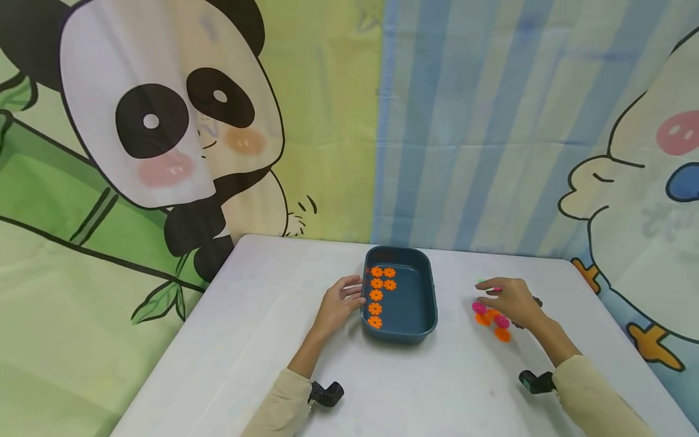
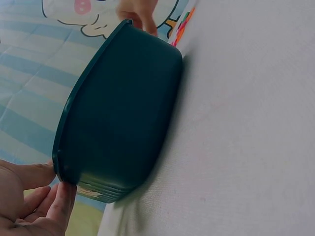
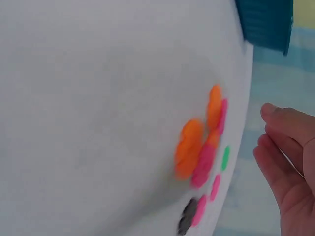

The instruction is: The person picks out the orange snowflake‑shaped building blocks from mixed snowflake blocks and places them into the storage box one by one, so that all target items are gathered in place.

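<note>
A dark blue-green basin point(image 1: 416, 297) stands on the table, with several orange flower-shaped pieces point(image 1: 375, 295) lined up inside along its left wall. My left hand point(image 1: 338, 305) is at the basin's left side; in the left wrist view its thumb and fingers pinch the rim. To the right of the basin, my right hand point(image 1: 513, 300) hovers over a loose group of pieces, its fingers bent and apart, with nothing seen between them in the right wrist view. Below it lie orange pieces point(image 3: 189, 148), pink pieces point(image 3: 203, 166), a green piece point(image 3: 226, 158) and a dark piece point(image 3: 187, 216).
The white table point(image 1: 262, 340) stands against hanging cloths, one with a panda point(image 1: 169, 121) and one with blue stripes point(image 1: 469, 133). A black wrist device point(image 1: 326, 394) sits on the left wrist, and another wrist device point(image 1: 536, 382) on the right.
</note>
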{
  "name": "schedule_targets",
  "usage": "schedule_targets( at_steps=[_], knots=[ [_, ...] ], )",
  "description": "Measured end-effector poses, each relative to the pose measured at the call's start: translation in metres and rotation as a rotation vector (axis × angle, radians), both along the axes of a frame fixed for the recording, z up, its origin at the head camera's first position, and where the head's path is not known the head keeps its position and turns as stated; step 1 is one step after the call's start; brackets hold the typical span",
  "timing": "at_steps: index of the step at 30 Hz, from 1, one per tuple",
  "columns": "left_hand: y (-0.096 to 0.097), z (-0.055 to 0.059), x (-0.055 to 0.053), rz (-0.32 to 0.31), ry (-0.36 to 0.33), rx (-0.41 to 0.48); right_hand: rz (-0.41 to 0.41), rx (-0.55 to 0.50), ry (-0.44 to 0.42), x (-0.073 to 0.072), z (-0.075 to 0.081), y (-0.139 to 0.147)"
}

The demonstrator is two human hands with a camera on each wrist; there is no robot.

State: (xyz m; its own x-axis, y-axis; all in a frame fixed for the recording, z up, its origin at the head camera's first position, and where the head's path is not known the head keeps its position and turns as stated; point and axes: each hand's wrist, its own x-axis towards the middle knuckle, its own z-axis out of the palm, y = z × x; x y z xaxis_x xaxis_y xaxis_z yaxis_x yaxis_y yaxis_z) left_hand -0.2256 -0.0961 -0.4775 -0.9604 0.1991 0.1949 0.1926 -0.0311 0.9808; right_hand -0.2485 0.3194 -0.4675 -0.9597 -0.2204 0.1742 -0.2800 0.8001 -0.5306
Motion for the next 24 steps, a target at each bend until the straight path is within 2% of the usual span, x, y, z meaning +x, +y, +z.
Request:
schedule_targets(
  at_steps=[3,5,9,14,19,24],
  knots=[
    [-0.001,0.011,0.006,0.002,-0.007,-0.011,-0.019,0.017,-0.035,0.007,-0.008,0.015],
    [-0.001,0.013,0.008,0.001,-0.006,-0.013,-0.026,0.033,-0.061,0.011,-0.014,0.022],
    [0.000,0.001,0.000,-0.009,-0.015,0.013,-0.026,0.044,-0.099,0.014,-0.022,0.030],
    [0.000,-0.014,-0.008,-0.002,-0.013,0.030,-0.008,0.063,-0.135,0.014,-0.023,0.033],
    [0.001,-0.016,-0.008,0.009,-0.014,0.017,0.006,0.096,-0.119,0.014,-0.024,0.035],
    [0.001,-0.016,-0.009,0.025,-0.009,0.004,0.047,0.078,-0.068,0.012,-0.026,0.036]
  ],
)
